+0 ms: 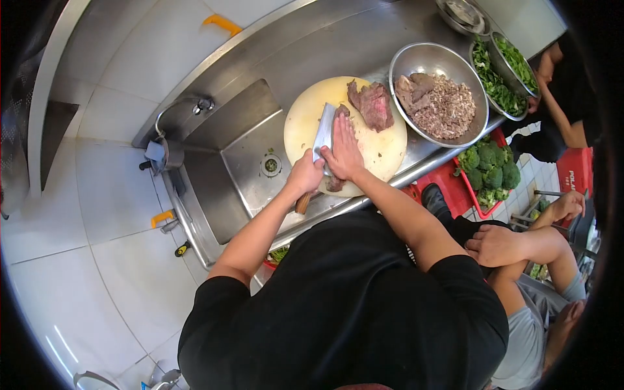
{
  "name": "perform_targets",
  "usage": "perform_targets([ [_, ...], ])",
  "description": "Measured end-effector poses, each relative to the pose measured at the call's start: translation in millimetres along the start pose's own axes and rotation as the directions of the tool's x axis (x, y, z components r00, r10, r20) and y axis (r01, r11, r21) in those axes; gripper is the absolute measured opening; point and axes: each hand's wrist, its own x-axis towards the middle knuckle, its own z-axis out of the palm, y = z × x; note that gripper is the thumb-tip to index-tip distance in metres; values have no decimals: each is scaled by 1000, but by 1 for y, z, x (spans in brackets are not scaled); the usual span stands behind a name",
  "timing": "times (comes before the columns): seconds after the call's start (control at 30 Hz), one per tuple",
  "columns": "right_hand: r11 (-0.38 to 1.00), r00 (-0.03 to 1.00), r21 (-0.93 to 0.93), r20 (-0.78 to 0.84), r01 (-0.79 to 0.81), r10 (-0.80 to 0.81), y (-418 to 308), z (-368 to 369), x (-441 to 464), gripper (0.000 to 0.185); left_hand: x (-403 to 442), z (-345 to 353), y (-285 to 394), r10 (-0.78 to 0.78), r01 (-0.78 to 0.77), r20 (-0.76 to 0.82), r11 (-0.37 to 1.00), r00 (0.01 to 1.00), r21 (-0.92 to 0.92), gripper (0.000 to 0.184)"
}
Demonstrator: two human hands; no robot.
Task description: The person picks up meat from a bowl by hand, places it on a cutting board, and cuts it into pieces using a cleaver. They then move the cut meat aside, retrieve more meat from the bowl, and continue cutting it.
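Note:
My left hand [305,173] is wrapped round the wooden handle of a cleaver [323,133], whose blade points up and away over a round cutting board [302,117]. Beside the blade, my right hand [346,153] lies with fingers stretched flat on a strip of meat [335,184], much of which is hidden beneath it. A larger chunk of dark red meat [376,107] rests on the board to the right. Small scraps are scattered on the board. Close by on the right stands a steel bowl [478,97] of chopped meat with larger pieces at one side.
The board partly overhangs a steel sink basin [227,188] with a faucet [203,105]. Bowls of leafy greens [491,75] stand farther right. Below is a red crate of broccoli [491,169]. Another person's hands [494,246] are at the right; a second person's arm [562,114] reaches toward the greens.

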Motion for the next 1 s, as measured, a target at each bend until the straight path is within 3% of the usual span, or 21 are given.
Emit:
perform_targets([
  [0.17,1000,1000,-17,22,5,-4,-2,-3,-1,103,-4,4,-3,-23,23,12,999,1000,40,35],
  [0.33,999,998,-35,62,2,0,-5,-6,-3,104,-71,0,-25,-13,11,67,999,998,32,33],
  [0.43,999,999,-32,44,8,-7,-6,-4,-3,103,-65,20,-58,143,-130,-61,975,988,181,35],
  [0.53,1000,1000,-4,14,12,-11,-4,-2,-2,103,-37,26,-36,87,-71,-104,987,991,147,34],
  [0.57,1000,1000,0,8,7,-7,-3,-1,-2,103,-11,37,-53,243,-199,-183,953,952,230,33],
  [0.67,1000,1000,-5,10,6,-6,0,0,-1,103,-23,7,3,-32,33,41,999,999,-25,32],
  [0.8,999,999,-33,34,33,-32,-4,-2,-2,101,-66,13,-37,88,-88,17,996,996,16,30],
  [0.9,999,1000,-40,16,10,-9,-2,0,-3,99,-73,10,-29,-10,12,68,1000,998,-26,35],
  [1.0,999,1000,-46,-4,4,-4,1,4,0,97,-37,17,-14,-7,6,17,999,1000,50,37],
])
